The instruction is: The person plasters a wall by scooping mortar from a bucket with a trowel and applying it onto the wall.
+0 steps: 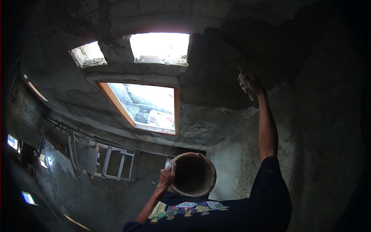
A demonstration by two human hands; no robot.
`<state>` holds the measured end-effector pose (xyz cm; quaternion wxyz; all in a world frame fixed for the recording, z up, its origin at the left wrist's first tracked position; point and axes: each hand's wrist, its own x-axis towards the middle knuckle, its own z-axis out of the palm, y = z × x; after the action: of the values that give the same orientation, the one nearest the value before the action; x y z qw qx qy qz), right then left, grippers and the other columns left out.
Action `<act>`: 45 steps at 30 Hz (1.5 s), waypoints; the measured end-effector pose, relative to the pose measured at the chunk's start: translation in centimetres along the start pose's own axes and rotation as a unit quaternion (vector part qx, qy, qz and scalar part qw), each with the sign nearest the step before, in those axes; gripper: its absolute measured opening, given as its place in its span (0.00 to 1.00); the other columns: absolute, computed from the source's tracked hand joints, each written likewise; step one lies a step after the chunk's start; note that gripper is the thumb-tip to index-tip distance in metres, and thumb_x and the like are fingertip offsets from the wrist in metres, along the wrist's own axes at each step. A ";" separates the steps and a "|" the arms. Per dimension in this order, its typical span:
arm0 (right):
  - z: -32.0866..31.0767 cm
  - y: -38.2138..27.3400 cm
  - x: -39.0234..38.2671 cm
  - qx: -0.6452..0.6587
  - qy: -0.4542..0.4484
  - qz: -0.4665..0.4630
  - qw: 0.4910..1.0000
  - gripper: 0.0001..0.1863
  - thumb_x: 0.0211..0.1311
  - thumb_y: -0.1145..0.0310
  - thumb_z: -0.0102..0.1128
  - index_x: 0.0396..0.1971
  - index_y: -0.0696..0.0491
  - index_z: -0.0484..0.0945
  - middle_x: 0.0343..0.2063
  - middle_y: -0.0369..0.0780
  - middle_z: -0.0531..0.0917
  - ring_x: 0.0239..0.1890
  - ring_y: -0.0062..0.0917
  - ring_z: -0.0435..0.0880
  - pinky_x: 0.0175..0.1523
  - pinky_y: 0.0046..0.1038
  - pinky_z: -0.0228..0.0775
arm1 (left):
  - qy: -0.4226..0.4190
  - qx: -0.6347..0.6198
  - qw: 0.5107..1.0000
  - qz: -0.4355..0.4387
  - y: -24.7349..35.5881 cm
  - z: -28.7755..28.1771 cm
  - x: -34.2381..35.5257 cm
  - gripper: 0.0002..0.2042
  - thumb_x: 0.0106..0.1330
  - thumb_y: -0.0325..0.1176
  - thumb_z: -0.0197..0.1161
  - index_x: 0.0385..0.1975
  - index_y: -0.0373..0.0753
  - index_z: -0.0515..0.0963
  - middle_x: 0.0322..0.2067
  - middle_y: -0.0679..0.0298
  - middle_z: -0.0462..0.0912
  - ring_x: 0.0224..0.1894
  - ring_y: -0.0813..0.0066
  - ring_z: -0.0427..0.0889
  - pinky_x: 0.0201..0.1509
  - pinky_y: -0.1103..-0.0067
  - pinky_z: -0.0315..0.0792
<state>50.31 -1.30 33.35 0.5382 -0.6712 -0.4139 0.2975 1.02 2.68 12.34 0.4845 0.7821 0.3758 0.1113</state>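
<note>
My right hand (249, 85) is raised at the upper right, closed on the pale handle of a trowel. The trowel's blade (230, 55) lies against dark, wet-looking plaster (270, 42) on the wall and barely stands out from it. Low at the centre, my left hand (169, 174) grips the rim of a round bucket (209, 174), held against my dark printed shirt. The bucket's inside is dark, and I cannot make out what is in it.
A wood-framed window (177, 108) sits below two rough openings (158, 48) (87, 54) in the wall. Downward at the left are a wooden ladder-like frame (108, 162), leaning boards (87, 158) and the grey floor (139, 193). An adjoining plastered wall (317, 135) runs along the right.
</note>
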 end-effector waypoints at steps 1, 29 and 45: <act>0.3 -0.4 -0.1 -0.051 0.009 0.004 0.999 0.15 0.59 0.55 0.57 0.27 0.52 0.71 0.16 0.31 0.70 0.15 0.13 0.70 0.19 0.18 0.62 | 0.002 0.002 1.000 0.007 0.0 0.0 0.1 0.17 0.69 0.41 0.45 0.55 0.47 0.69 0.26 0.44 0.76 0.30 0.46 0.78 0.27 0.62 0.69; -0.5 -1.0 3.3 -0.535 0.274 -0.076 0.796 0.28 0.61 0.47 0.45 0.30 0.59 0.79 0.29 0.52 0.81 0.36 0.45 0.80 0.40 0.41 0.72 | -0.030 -0.004 0.999 -0.011 -0.1 -0.4 0.0 0.18 0.69 0.40 0.45 0.56 0.45 0.67 0.23 0.46 0.76 0.26 0.47 0.78 0.24 0.63 0.68; 0.2 6.1 8.6 -0.554 0.295 -0.101 0.772 0.28 0.60 0.45 0.46 0.25 0.58 0.80 0.25 0.51 0.81 0.31 0.47 0.80 0.34 0.40 0.72 | -0.016 -0.015 1.000 -0.009 0.4 -0.3 0.2 0.17 0.69 0.40 0.45 0.56 0.48 0.67 0.24 0.46 0.77 0.26 0.48 0.79 0.25 0.64 0.69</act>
<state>55.68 5.90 27.81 0.1957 -0.8620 -0.3937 -0.2523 1.22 2.93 12.74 0.5028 0.7732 0.3734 0.0999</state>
